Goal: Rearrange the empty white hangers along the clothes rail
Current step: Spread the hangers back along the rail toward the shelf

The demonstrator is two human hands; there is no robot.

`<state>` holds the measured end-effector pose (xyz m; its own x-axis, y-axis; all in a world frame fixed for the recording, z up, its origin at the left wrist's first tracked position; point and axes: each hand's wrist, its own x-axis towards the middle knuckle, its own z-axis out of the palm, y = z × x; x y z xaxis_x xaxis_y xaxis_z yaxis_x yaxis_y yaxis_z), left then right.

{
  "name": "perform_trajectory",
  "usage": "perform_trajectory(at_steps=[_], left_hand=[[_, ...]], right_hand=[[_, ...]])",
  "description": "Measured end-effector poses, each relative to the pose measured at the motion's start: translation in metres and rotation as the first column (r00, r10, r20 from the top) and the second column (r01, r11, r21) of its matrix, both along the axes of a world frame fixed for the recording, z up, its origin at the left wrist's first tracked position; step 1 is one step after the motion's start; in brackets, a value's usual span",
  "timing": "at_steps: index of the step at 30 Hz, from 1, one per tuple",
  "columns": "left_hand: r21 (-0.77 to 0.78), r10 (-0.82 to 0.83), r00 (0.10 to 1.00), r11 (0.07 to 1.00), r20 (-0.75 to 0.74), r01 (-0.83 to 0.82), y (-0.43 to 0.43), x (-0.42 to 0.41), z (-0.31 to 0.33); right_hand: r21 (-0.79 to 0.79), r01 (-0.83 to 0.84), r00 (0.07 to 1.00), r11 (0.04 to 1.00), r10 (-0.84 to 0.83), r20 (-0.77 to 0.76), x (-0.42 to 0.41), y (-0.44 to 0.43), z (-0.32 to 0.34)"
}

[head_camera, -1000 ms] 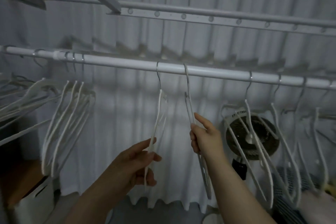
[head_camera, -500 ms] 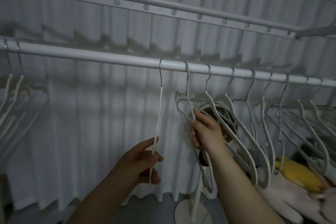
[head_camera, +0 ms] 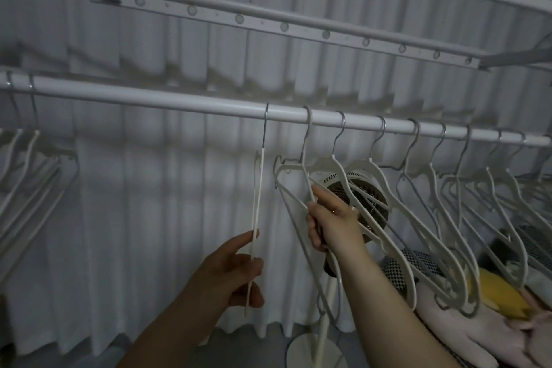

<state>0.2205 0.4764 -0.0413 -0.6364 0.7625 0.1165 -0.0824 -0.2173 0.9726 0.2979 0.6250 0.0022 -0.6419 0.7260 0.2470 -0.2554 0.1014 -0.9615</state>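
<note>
A white clothes rail (head_camera: pixel 179 100) runs across the view, sloping down to the right. My left hand (head_camera: pixel 236 269) pinches the lower part of a thin white hanger (head_camera: pixel 259 188) that hangs edge-on from the rail. Just to its right, my right hand (head_camera: pixel 331 221) grips the shoulder of a second white hanger (head_camera: pixel 294 206), whose hook sits on the rail. Several more empty white hangers (head_camera: pixel 430 197) hang in a row to the right, and another bunch (head_camera: pixel 27 164) hangs at the far left.
A white pleated curtain (head_camera: pixel 149 203) hangs behind the rail. A standing fan (head_camera: pixel 367 203) on a white pole is behind the hangers near my right hand. A perforated overhead drying rack bar (head_camera: pixel 283 27) runs above. Yellow and pink soft items (head_camera: pixel 493 302) lie at the lower right.
The view has shifted to the right along the rail, so the right-hand row of hangers fills more of the frame. Both hands keep hold of the same two hangers.
</note>
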Motion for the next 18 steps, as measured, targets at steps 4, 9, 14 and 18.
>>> perform_trajectory(at_steps=[4,9,14,18], left_hand=[[0.008,-0.005,1.000,1.000,0.004,0.005,-0.0031,-0.0002,0.0013],[0.006,-0.002,1.000,1.000,-0.004,0.002,-0.0040,-0.0010,0.0007],[0.001,0.000,1.000,1.000,-0.003,0.000,-0.0060,-0.0015,0.0011],[0.001,0.002,1.000,1.000,-0.003,-0.002,-0.0079,-0.0002,0.0023]], right_hand=[[0.009,-0.010,1.000,1.000,0.010,0.002,-0.0036,-0.0008,-0.0018],[0.017,0.011,1.000,1.000,-0.011,0.026,-0.0046,-0.0031,-0.0017],[0.030,0.023,0.999,0.999,-0.024,0.030,-0.0050,-0.0050,-0.0001],[0.073,0.042,0.997,0.996,-0.047,0.067,-0.0027,-0.0088,0.0002]])
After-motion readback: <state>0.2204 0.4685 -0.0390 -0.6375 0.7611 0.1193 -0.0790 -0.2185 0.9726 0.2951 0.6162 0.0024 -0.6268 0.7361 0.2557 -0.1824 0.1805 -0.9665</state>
